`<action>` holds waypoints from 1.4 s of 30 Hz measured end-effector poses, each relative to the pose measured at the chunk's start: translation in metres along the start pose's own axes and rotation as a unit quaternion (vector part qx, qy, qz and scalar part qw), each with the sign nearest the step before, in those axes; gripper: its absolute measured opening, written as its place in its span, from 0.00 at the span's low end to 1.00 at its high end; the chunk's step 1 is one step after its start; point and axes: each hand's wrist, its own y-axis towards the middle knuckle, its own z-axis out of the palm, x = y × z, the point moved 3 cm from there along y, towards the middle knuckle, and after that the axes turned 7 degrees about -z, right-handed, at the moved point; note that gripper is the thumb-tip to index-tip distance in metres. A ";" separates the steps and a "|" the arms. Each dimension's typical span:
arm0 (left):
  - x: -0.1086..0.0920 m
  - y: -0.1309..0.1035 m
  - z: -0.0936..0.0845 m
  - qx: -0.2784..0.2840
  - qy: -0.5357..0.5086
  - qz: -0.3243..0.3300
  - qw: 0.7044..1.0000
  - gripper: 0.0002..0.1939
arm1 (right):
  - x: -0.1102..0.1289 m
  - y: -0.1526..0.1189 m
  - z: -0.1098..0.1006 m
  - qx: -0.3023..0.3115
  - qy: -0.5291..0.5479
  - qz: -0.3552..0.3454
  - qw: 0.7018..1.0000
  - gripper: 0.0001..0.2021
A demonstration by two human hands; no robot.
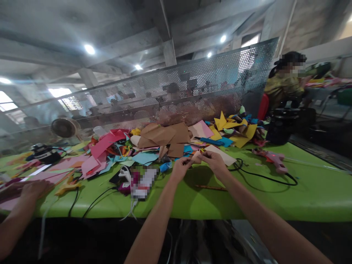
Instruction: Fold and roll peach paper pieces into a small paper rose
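Observation:
In the head view my left hand point(181, 168) and my right hand point(213, 161) meet above the table's near middle. Between their pinched fingertips is a small pale pinkish piece, seemingly paper point(196, 157); its exact shape is too small to tell. Just beyond my right hand lies a cream sheet of paper point(224, 156). Under my forearms, a thin brown stick point(210, 187) rests on the green table point(308, 198). Close to my left hand is a small blue item in clear wrap point(165, 167).
Colored paper point(165, 135) piles up along the back. A pink glue gun point(272, 158) with a black cord lies right; a yellow glue gun point(67, 186) lies left. A power strip point(125, 185) sits left of center. A co-worker's hands point(33, 189) rest at far left. A perforated metal screen point(176, 91) stands behind.

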 end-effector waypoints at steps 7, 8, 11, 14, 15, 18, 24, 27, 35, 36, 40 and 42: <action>-0.004 -0.003 -0.001 -0.004 -0.002 -0.009 1.000 0.19 | 0.001 0.000 0.001 0.016 -0.001 -0.009 1.000 0.19; -0.004 -0.003 -0.001 -0.003 -0.003 -0.010 1.000 0.19 | 0.001 0.000 0.001 0.018 -0.002 -0.010 1.000 0.18; -0.003 -0.002 0.000 -0.003 -0.007 -0.015 1.000 0.19 | 0.000 0.000 0.002 0.022 -0.001 -0.012 1.000 0.18; -0.001 -0.001 -0.001 -0.007 -0.014 -0.019 1.000 0.20 | 0.002 0.000 0.003 0.028 0.008 -0.013 0.999 0.18; -0.001 -0.001 -0.002 -0.009 -0.017 -0.021 1.000 0.20 | 0.003 0.000 0.004 0.032 0.012 -0.013 0.999 0.18; 0.000 -0.001 -0.003 -0.015 -0.031 -0.028 0.999 0.19 | 0.007 -0.001 0.005 0.049 0.021 -0.011 0.998 0.18; 0.002 0.000 -0.003 -0.011 -0.095 -0.049 0.994 0.27 | 0.012 -0.002 0.002 0.055 0.041 -0.002 0.998 0.19; 0.004 0.001 -0.004 -0.004 -0.139 -0.077 0.987 0.32 | 0.016 -0.001 0.000 0.053 0.049 0.000 0.997 0.21; -0.011 0.016 -0.013 0.019 -0.169 -0.106 0.980 0.23 | 0.033 0.022 -0.002 0.100 0.031 -0.013 0.994 0.19; -0.015 0.019 -0.014 0.019 -0.167 -0.101 0.981 0.22 | 0.034 0.027 -0.003 0.101 0.029 -0.015 0.994 0.19; -0.030 0.030 -0.008 0.026 -0.165 -0.079 0.983 0.19 | 0.034 0.047 -0.009 0.088 0.018 -0.025 0.996 0.20; -0.035 0.035 -0.002 0.032 -0.169 -0.068 0.983 0.20 | 0.032 0.055 -0.013 0.082 0.012 -0.030 0.996 0.20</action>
